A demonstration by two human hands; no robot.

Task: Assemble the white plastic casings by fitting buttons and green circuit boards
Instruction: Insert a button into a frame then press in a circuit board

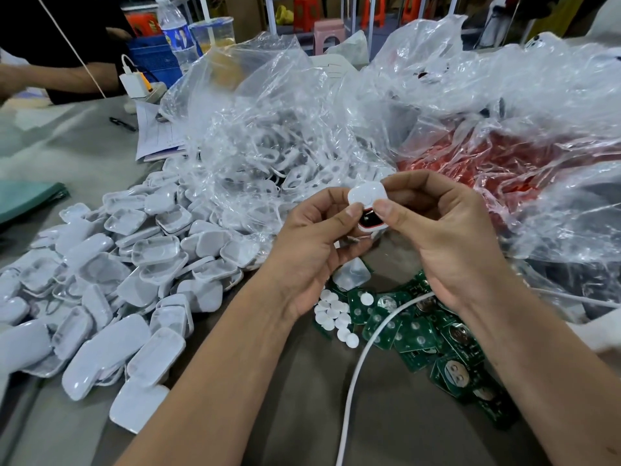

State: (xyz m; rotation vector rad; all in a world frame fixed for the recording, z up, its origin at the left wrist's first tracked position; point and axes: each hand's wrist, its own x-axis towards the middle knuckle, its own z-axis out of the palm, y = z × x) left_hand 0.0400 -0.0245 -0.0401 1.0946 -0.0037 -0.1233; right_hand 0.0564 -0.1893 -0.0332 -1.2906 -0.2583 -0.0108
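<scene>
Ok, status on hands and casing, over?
Left hand and right hand both pinch one white casing. Buttons, green circuit boards below. White cable crosses boards.

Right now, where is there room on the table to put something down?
Bare cloth lies near the front, between the casings pile and the white cable. More lies far left, between the green folder and the papers. It is crowded around the boards, buttons and bags.
</scene>
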